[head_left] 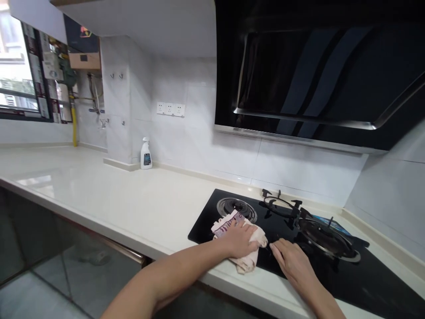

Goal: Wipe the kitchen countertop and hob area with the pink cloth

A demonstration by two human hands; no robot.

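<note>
My left hand [238,241] lies flat on a pinkish cloth [247,261] and presses it onto the black glass hob [206,228], near the hob's front edge. The cloth is bunched under my palm, with a striped corner sticking out towards the left burner [236,208]. Just right of the cloth, my right hand [292,261] rests on the glass with its fingers stretched out and together, pointing at the cloth; nothing is in it. A loose black pan support [282,206] sits on the hob between the two burners. The right burner [327,239] lies behind my right hand.
The cream countertop [109,195] runs left along the tiled wall. A white spray bottle [146,154] stands at the wall corner. A black extractor hood [318,71] hangs over the hob. Wall sockets [170,109] sit above the counter; a window [16,79] is at far left.
</note>
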